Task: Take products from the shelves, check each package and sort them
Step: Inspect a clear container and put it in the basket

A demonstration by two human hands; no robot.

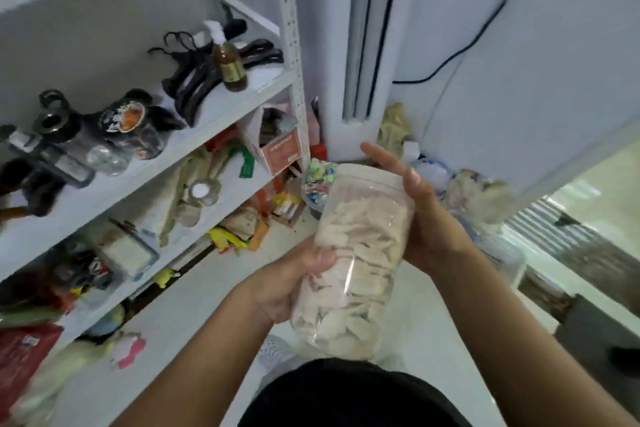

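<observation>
I hold a clear plastic jar (353,263) with a pale lid, full of pale flat chips, tilted in front of me above the floor. My left hand (294,281) grips its lower half from the left, thumb across the front. On the jar's upper right side my right hand (419,215) cups it, thumb near the lid, while the forefinger points out past the lid. White metal shelves (221,104) stand at the left, crowded with products.
A brown bottle (230,62) and black hangers (194,80) lie on the upper shelf. Boxes, packets and a bowl of wrapped sweets (317,184) clutter the lower shelves and floor by the shelf post. A white wall panel and black cable stand behind; a doorway lies at the right.
</observation>
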